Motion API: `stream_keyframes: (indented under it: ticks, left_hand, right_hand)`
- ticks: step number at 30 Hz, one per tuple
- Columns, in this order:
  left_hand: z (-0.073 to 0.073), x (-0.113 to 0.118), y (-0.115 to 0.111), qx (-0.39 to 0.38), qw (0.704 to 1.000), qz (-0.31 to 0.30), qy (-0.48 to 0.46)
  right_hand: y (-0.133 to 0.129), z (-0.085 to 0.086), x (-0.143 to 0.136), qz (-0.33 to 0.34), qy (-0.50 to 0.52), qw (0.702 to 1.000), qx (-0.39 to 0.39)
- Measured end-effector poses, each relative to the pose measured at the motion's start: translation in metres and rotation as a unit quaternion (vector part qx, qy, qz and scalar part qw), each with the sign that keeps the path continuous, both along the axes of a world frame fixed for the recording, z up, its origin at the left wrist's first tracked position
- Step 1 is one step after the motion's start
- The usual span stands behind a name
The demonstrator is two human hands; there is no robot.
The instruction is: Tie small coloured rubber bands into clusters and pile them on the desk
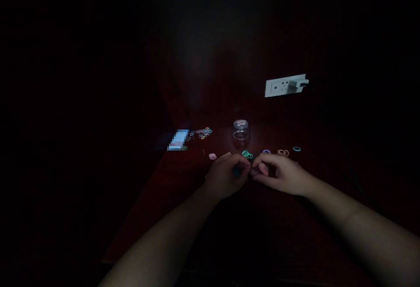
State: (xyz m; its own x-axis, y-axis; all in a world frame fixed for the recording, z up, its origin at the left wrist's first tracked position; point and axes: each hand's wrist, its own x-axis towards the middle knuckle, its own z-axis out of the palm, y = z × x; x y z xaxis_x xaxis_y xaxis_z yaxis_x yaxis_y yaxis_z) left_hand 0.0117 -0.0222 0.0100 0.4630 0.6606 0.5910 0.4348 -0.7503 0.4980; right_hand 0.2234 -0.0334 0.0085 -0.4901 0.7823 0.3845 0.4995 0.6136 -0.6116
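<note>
My left hand (229, 174) and my right hand (281, 173) meet fingertip to fingertip over the dark red table (157, 190). Both are pinched, and the small thing between their fingertips is too dark to name. Just beyond the fingers lie green bands (247, 154), a purple band (267, 151) and orange bands (283, 152). A blue band (296, 149) is farther right. Left of my left hand sits a pink band bundle (212, 156). Behind the hands stands a clear jar (240, 134) with its lid on.
A pile of mixed coloured bands (204, 133) lies at the back left, beside a lit phone (178, 140). On the wall at the right is a socket panel (278, 86) with a white plug (298, 84) in it. The surroundings are very dark.
</note>
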Motion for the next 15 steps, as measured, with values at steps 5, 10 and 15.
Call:
stream_keyframes:
  ticks: [5,10,15]
  left_hand:
    - [0.0010,0.0003,-0.0008,-0.015,1.000,-0.007,0.010]
    - [0.0007,-0.0003,0.0001,0.000,1.000,-0.011,0.006]
    - [0.0009,-0.0012,0.0009,0.003,1.000,-0.017,-0.005]
  right_hand:
    - [0.0019,-0.0015,-0.0012,-0.005,-0.013,1.000,-0.005]
    - [0.0041,-0.0039,0.0017,-0.013,-0.007,1.000,-0.003]
    - [0.0029,-0.0015,0.0017,-0.010,0.002,1.000,-0.023]
